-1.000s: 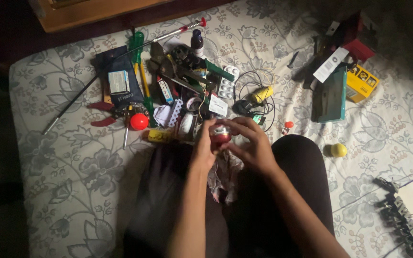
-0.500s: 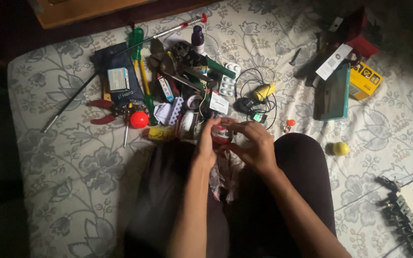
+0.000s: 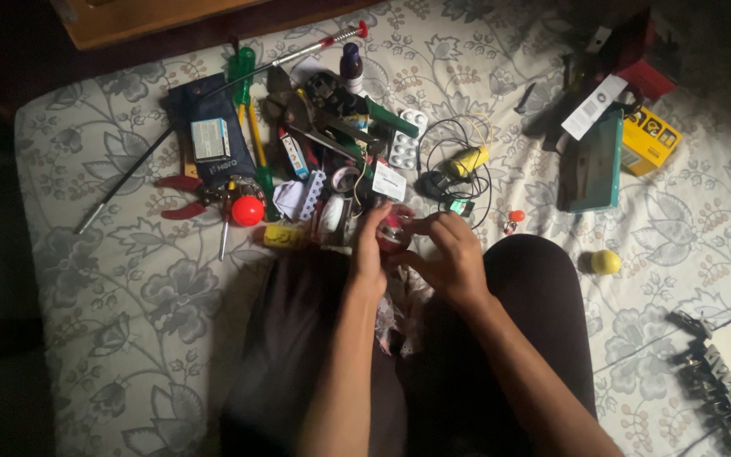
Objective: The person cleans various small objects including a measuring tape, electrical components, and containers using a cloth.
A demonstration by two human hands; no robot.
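A small round red object is held between both hands, just above the person's dark lap. The left hand is closed around its left side, with the fingers curled up over it. The right hand is closed on its right side, and the fingertips are pressed against it. What the little red thing is cannot be told, because it is partly hidden by the fingers and the light is dim.

A bed sheet with grey flowers is spread under everything. A heap of small tools is piled just past the hands. A round red ball is seen at the left of the heap, beside pliers with red handles. A long thin metal rod with a red tip is laid slanting across the top. A green-handled screwdriver is placed near it. A yellow plug on a black wire is curled up close to the right hand. A flat teal box and a yellow cardboard box are set well apart on the right. A small yellow ball is resting near the right knee.
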